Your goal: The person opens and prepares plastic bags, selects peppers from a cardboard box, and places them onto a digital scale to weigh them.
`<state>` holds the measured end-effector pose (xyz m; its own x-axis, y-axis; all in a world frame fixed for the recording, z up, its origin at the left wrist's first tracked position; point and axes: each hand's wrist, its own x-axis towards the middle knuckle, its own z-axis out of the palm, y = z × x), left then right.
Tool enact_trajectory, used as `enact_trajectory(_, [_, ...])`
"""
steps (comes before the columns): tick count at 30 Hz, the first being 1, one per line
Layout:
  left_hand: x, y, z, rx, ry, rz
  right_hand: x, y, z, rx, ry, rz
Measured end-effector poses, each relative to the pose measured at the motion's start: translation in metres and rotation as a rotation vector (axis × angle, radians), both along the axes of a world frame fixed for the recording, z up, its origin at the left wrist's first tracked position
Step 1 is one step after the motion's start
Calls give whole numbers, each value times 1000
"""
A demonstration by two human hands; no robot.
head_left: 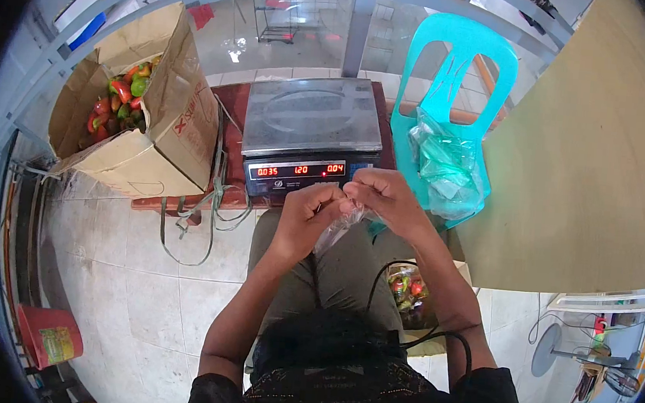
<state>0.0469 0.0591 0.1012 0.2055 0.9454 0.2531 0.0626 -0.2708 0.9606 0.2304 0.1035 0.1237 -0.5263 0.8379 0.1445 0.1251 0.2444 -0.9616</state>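
Hands (309, 209) (two) pinch one plastic bag (339, 232).

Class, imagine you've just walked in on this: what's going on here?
A seated person pinches a piece of clear plastic between both hands, left and right, in front of a lit digital scale with nothing on its platform. An open cardboard box of red and green peppers stands to the left; plastic bags lie on a turquoise chair to the right.
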Motion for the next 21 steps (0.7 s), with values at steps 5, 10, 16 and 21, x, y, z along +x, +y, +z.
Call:
enact_trajectory(5, [-7, 1, -5, -128, -1, 45, -3, -1, 11, -178, 60, -66])
enact_trajectory(10, [0, 5, 0, -58, -172, 52, 2, -1, 16, -103, 117, -58])
enact_trajectory(16, [2, 4, -2, 10, -36, 29, -4, 0, -2, -81, 111, -50])
enact_trajectory(21, [0, 1, -10, -96, -84, 100, 2, 2, -3, -158, 98, -123])
